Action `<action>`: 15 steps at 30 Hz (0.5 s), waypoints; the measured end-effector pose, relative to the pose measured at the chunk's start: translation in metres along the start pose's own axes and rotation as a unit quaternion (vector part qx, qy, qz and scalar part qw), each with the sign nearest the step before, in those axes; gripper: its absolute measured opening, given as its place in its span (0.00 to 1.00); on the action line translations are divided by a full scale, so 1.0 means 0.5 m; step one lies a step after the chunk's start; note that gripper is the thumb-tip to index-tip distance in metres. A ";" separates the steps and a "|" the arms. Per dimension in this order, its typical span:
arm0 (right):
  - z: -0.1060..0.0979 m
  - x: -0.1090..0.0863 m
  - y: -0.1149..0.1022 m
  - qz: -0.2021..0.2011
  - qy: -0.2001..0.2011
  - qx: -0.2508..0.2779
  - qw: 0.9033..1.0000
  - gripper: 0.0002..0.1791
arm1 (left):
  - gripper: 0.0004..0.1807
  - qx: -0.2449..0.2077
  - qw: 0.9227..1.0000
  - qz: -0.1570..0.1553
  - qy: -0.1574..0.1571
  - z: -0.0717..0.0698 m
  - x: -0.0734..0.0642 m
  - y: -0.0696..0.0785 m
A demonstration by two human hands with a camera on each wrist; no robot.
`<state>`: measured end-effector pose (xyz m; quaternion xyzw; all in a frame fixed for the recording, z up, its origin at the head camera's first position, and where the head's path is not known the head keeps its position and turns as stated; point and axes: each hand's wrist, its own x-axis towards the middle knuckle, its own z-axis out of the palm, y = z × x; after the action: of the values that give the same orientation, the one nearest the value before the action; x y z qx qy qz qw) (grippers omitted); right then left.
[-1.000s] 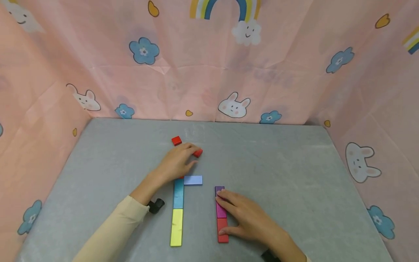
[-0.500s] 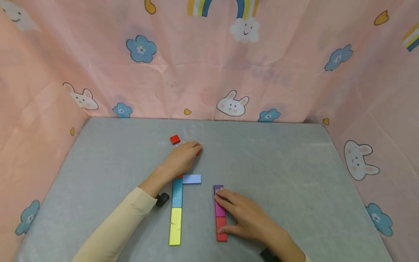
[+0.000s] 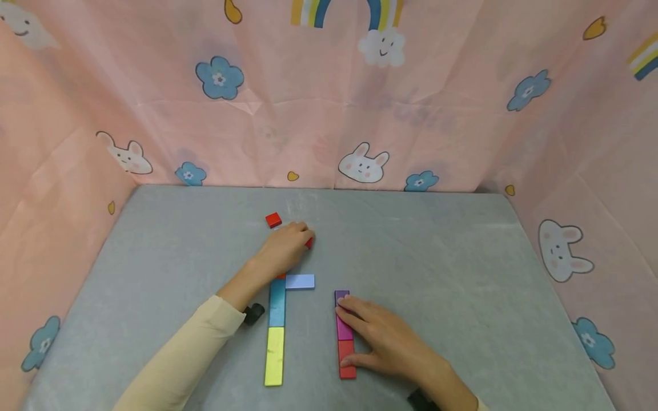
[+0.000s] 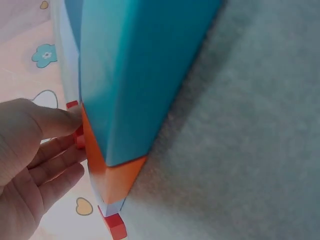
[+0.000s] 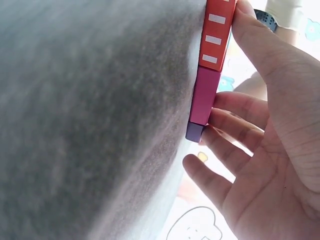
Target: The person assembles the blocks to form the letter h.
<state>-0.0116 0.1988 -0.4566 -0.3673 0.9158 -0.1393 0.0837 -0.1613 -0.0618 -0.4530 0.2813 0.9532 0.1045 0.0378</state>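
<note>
My left hand (image 3: 285,248) pinches a small red block (image 3: 309,243) between thumb and fingertips, beyond the far end of a line of flat blocks. That line has a yellow block (image 3: 275,356), a blue block (image 3: 277,302), an orange block (image 4: 120,182) and a pale end piece. A pale blue block (image 3: 300,282) sticks out sideways from it. Another red block (image 3: 273,220) lies at the far tip. My right hand (image 3: 388,337) rests on a second row, fingertips on the purple block (image 3: 341,294) and magenta block (image 3: 344,328), thumb on the longer red block (image 3: 346,368).
The blocks lie on a grey cloth-covered table (image 3: 462,274). A pink patterned curtain (image 3: 288,125) encloses its back and both sides. In the right wrist view, the longer red block (image 5: 215,40) shows white rectangles along its side.
My left hand has shifted slightly forward and its thumb has closed in on the small red block, covering more of it. My right hand stays on its row.
</note>
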 end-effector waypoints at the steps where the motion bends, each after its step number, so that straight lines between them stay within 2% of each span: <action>1: 0.000 0.000 0.000 0.001 -0.002 0.001 1.000 0.48 | 0.15 -0.005 1.000 -0.002 -0.001 -0.001 -0.002 0.001; 7: 0.000 0.000 -0.003 0.004 -0.004 0.005 1.000 0.48 | 0.16 -0.038 0.999 0.003 0.007 -0.011 -0.021 0.018; 15: 0.004 -0.001 0.001 -0.021 0.034 -0.014 0.999 0.48 | 0.19 -0.088 0.995 0.035 0.011 -0.024 -0.055 0.060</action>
<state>-0.0109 0.1992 -0.4588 -0.3828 0.9120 -0.1406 0.0445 -0.1240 -0.0541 -0.4341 0.3093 0.9300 0.1927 0.0479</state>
